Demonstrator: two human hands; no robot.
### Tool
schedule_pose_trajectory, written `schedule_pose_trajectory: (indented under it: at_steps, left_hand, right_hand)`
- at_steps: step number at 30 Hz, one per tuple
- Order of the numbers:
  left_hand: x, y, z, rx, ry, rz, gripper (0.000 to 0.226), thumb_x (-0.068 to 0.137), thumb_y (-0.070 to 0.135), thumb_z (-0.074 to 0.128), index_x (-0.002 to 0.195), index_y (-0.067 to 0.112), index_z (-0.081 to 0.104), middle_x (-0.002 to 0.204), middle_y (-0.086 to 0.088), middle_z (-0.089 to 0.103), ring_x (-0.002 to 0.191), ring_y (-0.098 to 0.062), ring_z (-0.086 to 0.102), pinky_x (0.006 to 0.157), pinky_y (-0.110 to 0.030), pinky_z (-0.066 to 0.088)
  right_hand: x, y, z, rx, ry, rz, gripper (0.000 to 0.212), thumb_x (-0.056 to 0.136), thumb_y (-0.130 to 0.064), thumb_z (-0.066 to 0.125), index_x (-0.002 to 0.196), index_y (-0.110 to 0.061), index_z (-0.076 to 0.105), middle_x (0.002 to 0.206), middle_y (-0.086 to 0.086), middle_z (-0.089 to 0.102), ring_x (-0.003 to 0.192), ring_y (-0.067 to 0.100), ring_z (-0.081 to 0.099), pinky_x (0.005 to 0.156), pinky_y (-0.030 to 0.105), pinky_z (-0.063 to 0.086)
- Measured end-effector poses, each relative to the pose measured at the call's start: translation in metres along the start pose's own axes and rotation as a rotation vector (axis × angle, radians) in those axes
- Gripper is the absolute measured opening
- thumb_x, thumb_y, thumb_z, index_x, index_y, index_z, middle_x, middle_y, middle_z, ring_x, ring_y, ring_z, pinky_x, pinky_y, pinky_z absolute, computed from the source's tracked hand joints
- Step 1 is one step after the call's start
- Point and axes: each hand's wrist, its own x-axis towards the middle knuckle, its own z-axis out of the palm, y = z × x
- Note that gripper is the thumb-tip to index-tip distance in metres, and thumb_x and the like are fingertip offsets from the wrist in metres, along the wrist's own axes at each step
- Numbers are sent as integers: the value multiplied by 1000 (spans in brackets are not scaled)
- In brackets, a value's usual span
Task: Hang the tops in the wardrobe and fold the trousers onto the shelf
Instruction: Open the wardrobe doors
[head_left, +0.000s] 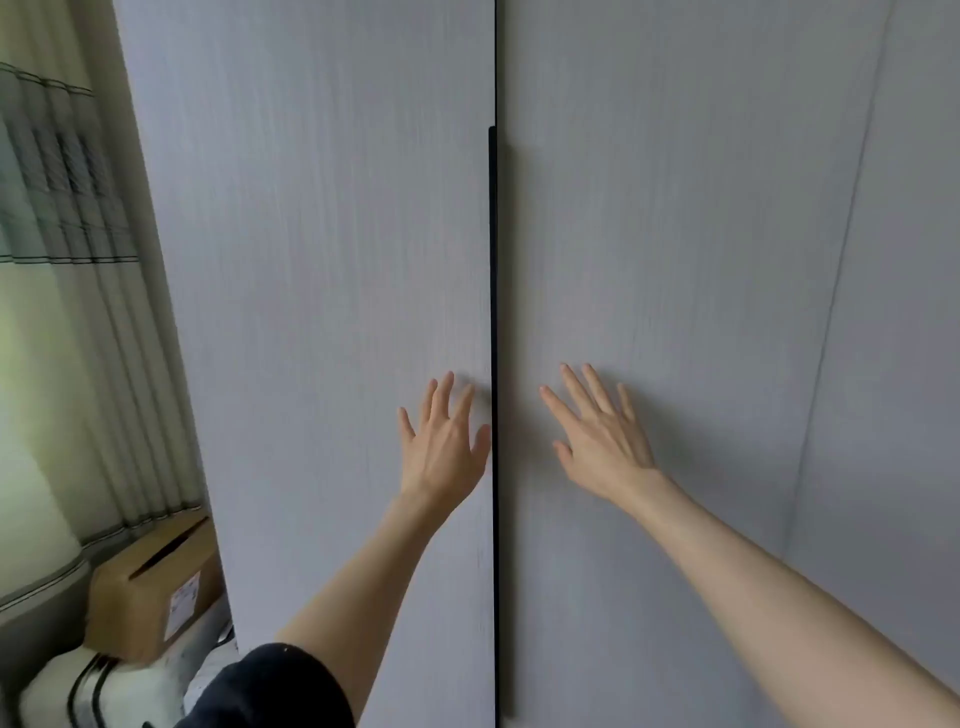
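Two tall pale grey wardrobe doors fill the view, both closed. My left hand (445, 441) lies flat with fingers spread on the left door (322, 260), its thumb close to the centre seam. My right hand (602, 431) lies flat with spread fingers on the right door (675, 234). A long black handle strip (492, 364) runs down the seam between the doors. No tops, trousers or shelf are in view; the wardrobe's inside is hidden.
At the left hangs a pale pleated curtain (67, 234). Below it, beside the wardrobe, sits a cardboard box (150, 587) on white bundled bedding (98, 691). A further grey panel (893, 312) stands at the right.
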Motion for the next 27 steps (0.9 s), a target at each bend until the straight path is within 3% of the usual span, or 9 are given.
schedule_pose_trajectory:
  at_steps: [5, 9, 12, 20, 25, 27]
  left_hand:
    - [28, 12, 34, -52, 204, -35, 41, 91, 32, 55, 127, 15, 44, 154, -14, 9, 144, -30, -2, 107, -53, 13]
    - [38, 17, 54, -94, 311, -87, 17, 89, 12, 56, 103, 4, 54, 152, -21, 17, 144, -38, 1, 107, -65, 10]
    - [40, 14, 58, -105, 328, -62, 12, 90, 12, 54, 98, 3, 54, 153, -18, 16, 144, -37, -1, 108, -64, 7]
    - [31, 20, 49, -219, 330, -75, 7, 91, 11, 51, 94, 5, 51, 153, -13, 11, 144, -28, -8, 110, -62, 5]
    - [4, 25, 31, -313, 374, -54, 12, 88, 4, 57, 99, 1, 53, 151, -15, 18, 145, -32, 3, 110, -56, 20]
    - [-6, 25, 23, -352, 359, -60, 13, 88, 5, 57, 101, 3, 53, 152, -11, 17, 145, -29, 6, 112, -51, 22]
  right_hand:
    - [18, 9, 28, -70, 63, 17, 77, 91, -32, 52, 151, -30, 4, 158, 2, -16, 144, 28, -18, 113, 59, 4]
    - [19, 10, 45, -103, 300, 1, 84, 68, -23, 80, 143, -20, 41, 153, 11, 29, 141, 38, 24, 103, 67, 25]
    - [21, 12, 52, -132, 401, -15, 87, 58, -21, 85, 138, -18, 49, 148, 12, 39, 135, 39, 36, 98, 68, 30]
    - [18, 12, 48, -79, 329, -7, 88, 64, -20, 81, 142, -22, 42, 152, 7, 32, 140, 34, 28, 104, 65, 24]
    - [17, 17, 45, -127, 160, -27, 90, 86, -37, 61, 151, -29, -1, 159, 0, -12, 146, 28, -10, 112, 59, 3]
    - [17, 17, 42, -139, 100, -16, 92, 87, -45, 58, 150, -29, -7, 157, 1, -19, 145, 28, -16, 112, 59, 2]
